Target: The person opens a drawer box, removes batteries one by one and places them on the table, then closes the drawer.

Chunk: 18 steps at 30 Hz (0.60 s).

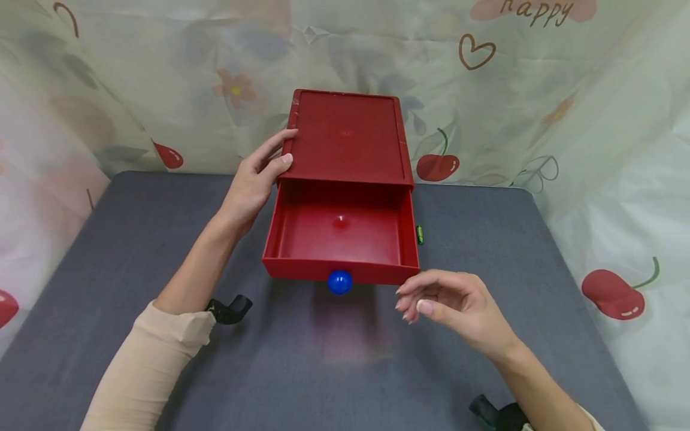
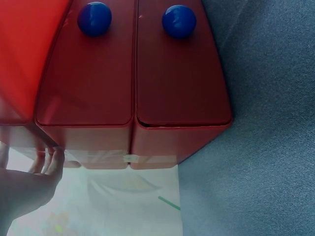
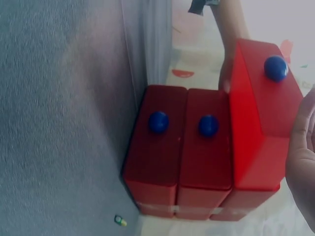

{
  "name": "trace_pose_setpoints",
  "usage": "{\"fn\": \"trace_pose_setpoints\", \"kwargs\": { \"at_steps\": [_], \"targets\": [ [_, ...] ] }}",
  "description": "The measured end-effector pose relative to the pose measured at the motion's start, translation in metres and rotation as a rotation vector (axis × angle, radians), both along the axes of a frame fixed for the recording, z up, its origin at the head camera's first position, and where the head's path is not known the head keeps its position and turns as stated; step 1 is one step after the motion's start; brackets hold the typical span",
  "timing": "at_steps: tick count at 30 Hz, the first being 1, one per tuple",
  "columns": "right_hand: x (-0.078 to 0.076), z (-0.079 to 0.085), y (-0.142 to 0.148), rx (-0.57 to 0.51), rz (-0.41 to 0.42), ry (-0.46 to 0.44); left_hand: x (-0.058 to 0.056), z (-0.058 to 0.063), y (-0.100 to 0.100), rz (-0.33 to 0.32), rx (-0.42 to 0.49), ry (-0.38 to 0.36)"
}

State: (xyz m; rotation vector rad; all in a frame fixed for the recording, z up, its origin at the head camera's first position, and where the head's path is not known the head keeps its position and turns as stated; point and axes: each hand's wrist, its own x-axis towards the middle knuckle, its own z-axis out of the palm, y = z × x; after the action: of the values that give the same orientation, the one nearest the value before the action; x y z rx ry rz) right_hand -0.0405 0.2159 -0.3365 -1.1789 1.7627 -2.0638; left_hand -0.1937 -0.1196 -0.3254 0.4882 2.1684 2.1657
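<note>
A red drawer unit [image 1: 347,137] stands at the back of the table, with its top drawer [image 1: 339,233] pulled out and nothing inside. A blue ball knob [image 1: 339,282] sits on that drawer's front. Below it, two pushed-in drawers show their own blue knobs [image 2: 178,21] in both wrist views. My left hand [image 1: 253,179] rests against the unit's left side, with thumb and fingertips at the top edge. By the drawer's front right corner is my right hand [image 1: 458,305], fingers loosely bent and holding nothing visible. Whether it touches the drawer I cannot tell.
A small green cylinder, like a battery [image 1: 419,234], lies on the grey table [image 1: 474,233] to the right of the unit. Patterned cloth [image 1: 188,78] hangs behind and at both sides. Black wrist mounts [image 1: 232,309] stick out from both forearms.
</note>
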Motion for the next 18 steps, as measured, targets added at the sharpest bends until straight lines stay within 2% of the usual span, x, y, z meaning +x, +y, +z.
{"fn": "trace_pose_setpoints", "kwargs": {
  "at_steps": [6,13,18],
  "targets": [
    [0.004,-0.003,-0.010,0.088,0.056,-0.042,0.001,0.001,-0.002,0.004,-0.007,-0.001],
    [0.006,-0.009,-0.024,0.199,0.051,-0.166,0.000,0.002,-0.001,-0.006,-0.020,0.002],
    [0.004,-0.015,-0.035,0.242,0.052,-0.226,0.001,0.004,0.000,-0.005,-0.032,-0.018]
  ]
}}
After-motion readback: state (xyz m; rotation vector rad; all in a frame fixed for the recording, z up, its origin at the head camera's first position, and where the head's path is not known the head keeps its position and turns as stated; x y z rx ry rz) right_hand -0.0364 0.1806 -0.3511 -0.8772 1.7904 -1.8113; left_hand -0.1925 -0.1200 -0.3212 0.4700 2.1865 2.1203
